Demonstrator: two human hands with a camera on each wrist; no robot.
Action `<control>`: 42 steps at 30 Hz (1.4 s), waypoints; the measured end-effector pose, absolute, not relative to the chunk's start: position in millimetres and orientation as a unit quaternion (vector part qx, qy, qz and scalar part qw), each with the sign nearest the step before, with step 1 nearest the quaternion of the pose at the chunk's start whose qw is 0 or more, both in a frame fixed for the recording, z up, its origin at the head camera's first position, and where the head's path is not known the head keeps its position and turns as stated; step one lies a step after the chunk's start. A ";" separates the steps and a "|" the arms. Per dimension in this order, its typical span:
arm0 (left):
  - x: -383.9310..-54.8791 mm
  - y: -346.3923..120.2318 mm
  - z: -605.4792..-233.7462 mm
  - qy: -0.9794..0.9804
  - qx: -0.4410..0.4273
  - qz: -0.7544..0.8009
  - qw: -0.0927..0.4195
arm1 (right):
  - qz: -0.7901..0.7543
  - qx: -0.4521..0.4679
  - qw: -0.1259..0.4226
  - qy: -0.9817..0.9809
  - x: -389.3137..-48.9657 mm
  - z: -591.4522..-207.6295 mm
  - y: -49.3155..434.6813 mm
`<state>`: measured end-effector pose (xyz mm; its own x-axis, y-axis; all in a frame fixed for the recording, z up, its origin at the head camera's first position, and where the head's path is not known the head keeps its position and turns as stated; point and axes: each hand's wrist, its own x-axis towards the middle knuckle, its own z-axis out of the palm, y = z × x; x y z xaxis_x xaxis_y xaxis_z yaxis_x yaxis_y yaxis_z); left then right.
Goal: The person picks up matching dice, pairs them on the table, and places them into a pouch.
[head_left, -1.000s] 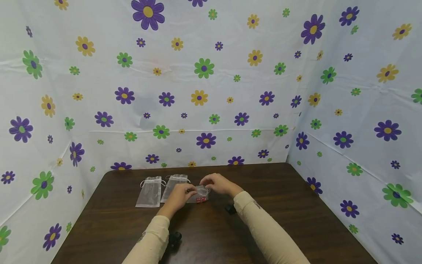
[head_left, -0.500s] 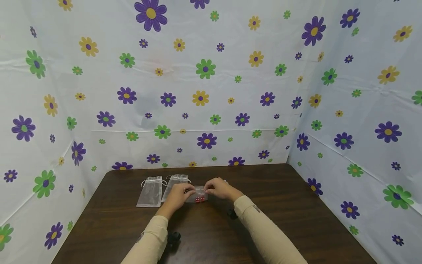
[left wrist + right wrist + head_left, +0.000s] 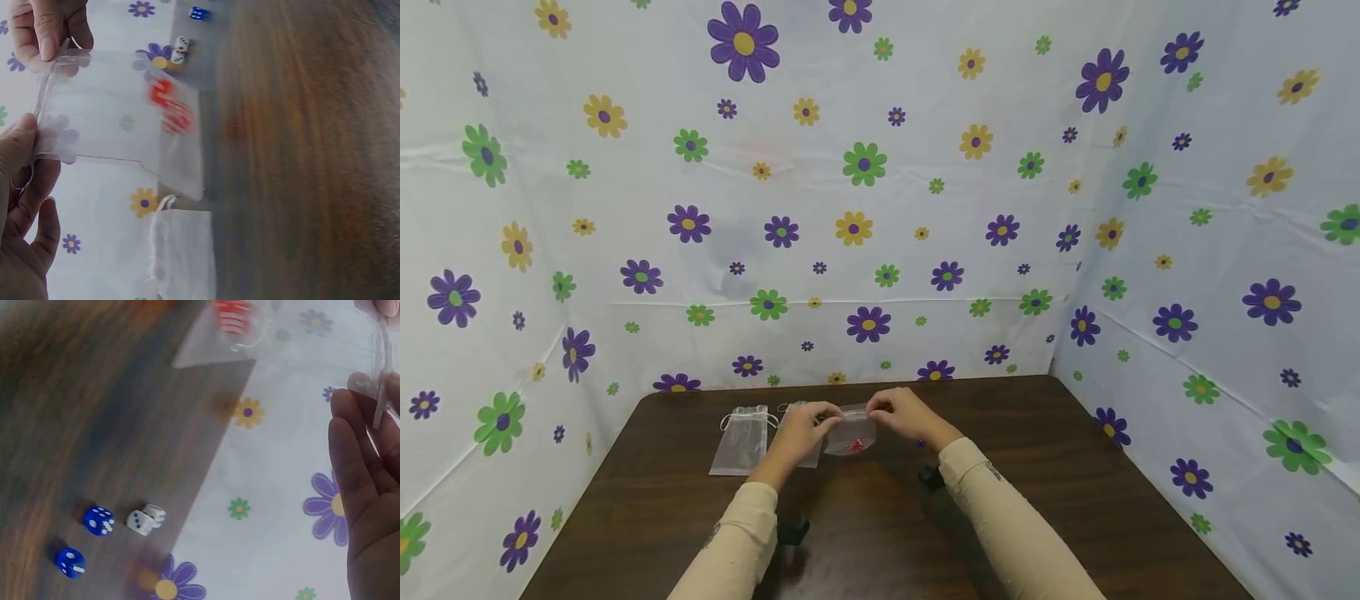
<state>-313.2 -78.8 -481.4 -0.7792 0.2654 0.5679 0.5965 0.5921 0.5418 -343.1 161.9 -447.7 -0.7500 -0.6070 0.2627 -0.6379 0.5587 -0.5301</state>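
- While your left hand (image 3: 801,427) pinches one end of the top edge of a sheer pouch (image 3: 852,427) between thumb and fingers, your right hand (image 3: 910,414) pinches the other end.
- Your hands hold that pouch between them with its top edge up, toward the far side of the worktop (image 3: 850,525); you cannot tell whether its bottom touches the surface.
- Inside it, low down, you have red dice (image 3: 178,117), two by the look of the left wrist view.
- Its fabric is whitish and see-through, so the flowered cloth (image 3: 865,233) shows through it.
- To your left, a second pouch (image 3: 741,446) lies flat, a white drawstring (image 3: 749,414) at its top; beside it, your left hand partly covers a third pouch (image 3: 810,457).
- In the right wrist view, two blue dice (image 3: 99,520) and two white dice (image 3: 141,522) sit on the worktop, the white pair close together.
- Blur smears the red dice in both wrist views, so you cannot read their pips.
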 end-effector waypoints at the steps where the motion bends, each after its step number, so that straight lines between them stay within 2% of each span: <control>1: -313.7 -78.9 -479.8 -0.863 -0.251 -0.378 0.221 | 0.310 0.353 0.029 -0.882 -342.8 -446.2 162.1; 14: -312.3 -79.9 -469.0 -0.858 -0.238 -0.400 0.218 | 0.335 0.352 0.052 -0.872 -343.0 -441.1 166.9; 24: -315.2 -81.1 -472.4 -0.861 -0.197 -0.432 0.181 | 0.383 0.293 0.034 -0.875 -347.6 -450.3 166.3; 42: -324.3 -93.8 -479.4 -0.845 -0.169 -0.482 0.157 | 0.423 0.219 0.001 -0.879 -354.6 -452.6 178.4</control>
